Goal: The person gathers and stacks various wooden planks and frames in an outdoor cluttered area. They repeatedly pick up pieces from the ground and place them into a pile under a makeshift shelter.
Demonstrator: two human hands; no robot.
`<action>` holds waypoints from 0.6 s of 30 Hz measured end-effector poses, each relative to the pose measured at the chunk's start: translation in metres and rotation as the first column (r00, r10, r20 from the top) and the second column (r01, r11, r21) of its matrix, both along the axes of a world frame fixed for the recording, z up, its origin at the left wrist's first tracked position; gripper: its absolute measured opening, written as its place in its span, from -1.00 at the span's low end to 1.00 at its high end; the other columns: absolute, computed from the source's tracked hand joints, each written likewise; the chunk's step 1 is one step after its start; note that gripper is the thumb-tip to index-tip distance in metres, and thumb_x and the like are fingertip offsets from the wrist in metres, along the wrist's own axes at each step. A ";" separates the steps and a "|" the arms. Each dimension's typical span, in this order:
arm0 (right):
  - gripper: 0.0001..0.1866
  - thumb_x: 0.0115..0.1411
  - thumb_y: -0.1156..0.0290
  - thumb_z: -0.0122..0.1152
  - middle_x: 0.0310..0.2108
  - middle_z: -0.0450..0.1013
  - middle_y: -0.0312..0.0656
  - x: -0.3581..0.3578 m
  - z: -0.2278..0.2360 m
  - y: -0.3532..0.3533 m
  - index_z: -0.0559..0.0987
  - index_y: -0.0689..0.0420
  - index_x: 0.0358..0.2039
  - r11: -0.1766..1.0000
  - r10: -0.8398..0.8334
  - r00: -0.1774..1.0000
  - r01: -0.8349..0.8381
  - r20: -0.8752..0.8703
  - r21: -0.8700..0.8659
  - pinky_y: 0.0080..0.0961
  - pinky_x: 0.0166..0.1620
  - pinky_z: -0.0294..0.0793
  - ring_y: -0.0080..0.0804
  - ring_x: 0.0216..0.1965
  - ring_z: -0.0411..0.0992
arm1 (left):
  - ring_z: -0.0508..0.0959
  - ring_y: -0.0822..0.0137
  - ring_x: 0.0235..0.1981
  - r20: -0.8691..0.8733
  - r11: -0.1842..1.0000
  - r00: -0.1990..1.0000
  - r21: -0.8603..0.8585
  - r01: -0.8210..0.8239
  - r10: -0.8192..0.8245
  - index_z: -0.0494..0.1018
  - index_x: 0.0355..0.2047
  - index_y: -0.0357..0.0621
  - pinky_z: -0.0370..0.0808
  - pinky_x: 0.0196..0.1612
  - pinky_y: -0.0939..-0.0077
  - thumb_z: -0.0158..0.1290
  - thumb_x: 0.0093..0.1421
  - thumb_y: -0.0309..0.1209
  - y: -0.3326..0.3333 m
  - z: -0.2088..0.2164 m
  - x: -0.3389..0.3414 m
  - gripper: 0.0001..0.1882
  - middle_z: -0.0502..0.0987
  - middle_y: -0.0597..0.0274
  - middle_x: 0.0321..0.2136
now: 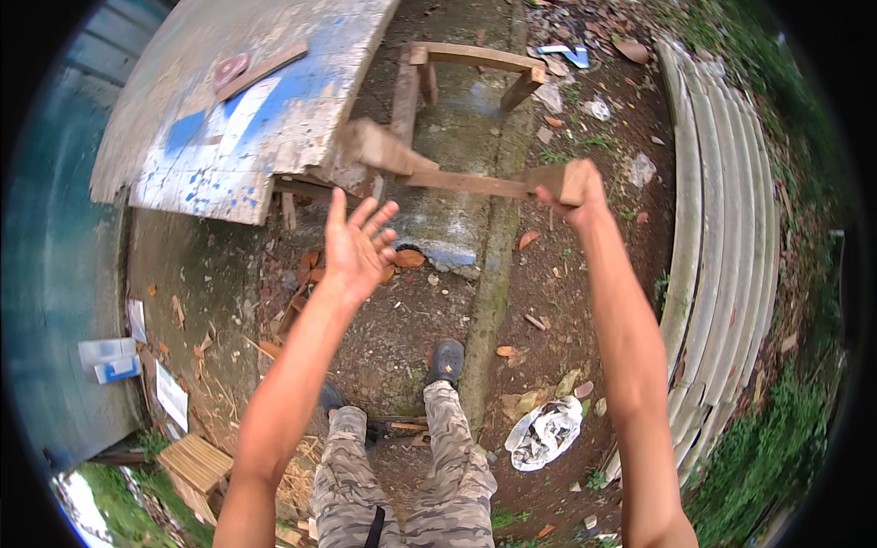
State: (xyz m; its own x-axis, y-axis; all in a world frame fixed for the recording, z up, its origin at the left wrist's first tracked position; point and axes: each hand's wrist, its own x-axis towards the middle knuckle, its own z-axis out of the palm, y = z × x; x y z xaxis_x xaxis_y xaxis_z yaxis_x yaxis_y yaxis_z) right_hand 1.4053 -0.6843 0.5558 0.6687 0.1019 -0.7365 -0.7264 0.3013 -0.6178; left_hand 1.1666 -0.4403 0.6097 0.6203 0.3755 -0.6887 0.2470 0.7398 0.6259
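Note:
A wooden frame (469, 184) of rails and short legs, like an unfinished stool, is in front of me. My right hand (575, 196) is closed round the block-like leg at its near right corner. My left hand (358, 248) is open, palm up with fingers spread, just below the near left leg (388, 151). That leg is slightly blurred. I cannot tell whether the left fingertips touch it. Farther off, the far rail (480, 57) joins two more legs. No rail shows between the far and near corners on the right side.
A paint-stained worktable (311, 100) at the left bears a wood strip (265, 71) and a round reddish roll (232, 69). Corrugated sheets (717, 228) are stacked at the right. A crumpled white bag (545, 435) lies near my feet. Leaves and scraps litter the ground.

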 end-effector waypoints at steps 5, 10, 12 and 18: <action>-0.37 0.37 -0.13 -0.32 0.21 0.16 0.09 0.086 0.010 0.027 0.20 0.07 0.24 0.967 0.251 0.943 -0.255 0.217 -0.009 0.09 0.06 0.50 0.05 0.19 0.22 | 0.40 0.51 -0.42 -0.074 0.995 0.992 0.013 0.103 -0.101 0.10 0.30 -0.19 0.32 -0.44 0.62 -0.26 0.25 0.33 -0.035 -0.033 -0.089 -0.10 0.46 0.24 -0.02; -0.18 0.34 -0.27 -0.37 0.44 -0.25 -0.15 0.064 -0.009 0.022 -0.15 0.00 0.41 0.901 0.425 0.820 -0.342 0.383 -0.269 0.09 0.17 0.34 0.06 0.30 0.13 | 0.41 0.50 -0.38 -0.381 0.965 0.919 -0.260 0.000 -0.103 0.22 0.21 -0.11 0.36 -0.33 0.54 -0.10 0.21 0.29 -0.098 -0.077 -0.209 -0.18 0.52 0.34 -0.13; -0.20 0.35 -0.22 -0.30 0.43 -0.19 -0.15 0.050 -0.020 0.019 -0.14 0.00 0.41 0.951 0.301 0.852 -0.231 0.428 -0.207 0.05 0.16 0.37 0.00 0.28 0.18 | 0.43 0.50 -0.42 -0.428 0.957 0.892 -0.291 0.013 -0.143 0.26 0.19 -0.11 0.39 -0.36 0.58 -0.08 0.26 0.20 -0.120 -0.089 -0.254 -0.27 0.51 0.29 -0.09; -0.39 0.27 -0.02 0.01 0.00 0.34 -0.15 -0.080 -0.116 0.018 0.31 0.14 0.17 0.678 0.637 0.759 -0.469 0.135 -0.565 -0.01 -0.06 0.47 -0.14 0.01 0.39 | 0.46 0.49 -0.41 -0.550 0.968 0.807 -0.232 0.098 -0.214 0.31 0.18 -0.14 0.44 -0.37 0.61 -0.06 0.34 -0.03 -0.158 -0.130 -0.379 -0.45 0.52 0.24 -0.08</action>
State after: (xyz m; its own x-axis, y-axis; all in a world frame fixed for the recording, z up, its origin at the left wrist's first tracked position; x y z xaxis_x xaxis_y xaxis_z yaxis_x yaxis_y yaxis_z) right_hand 1.3248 -0.6667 0.4399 0.7924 0.2262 -0.5665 -0.4131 -0.4843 -0.7713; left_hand 0.7875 -0.5986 0.4795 0.1368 0.1386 -0.9808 0.6360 0.7469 0.1943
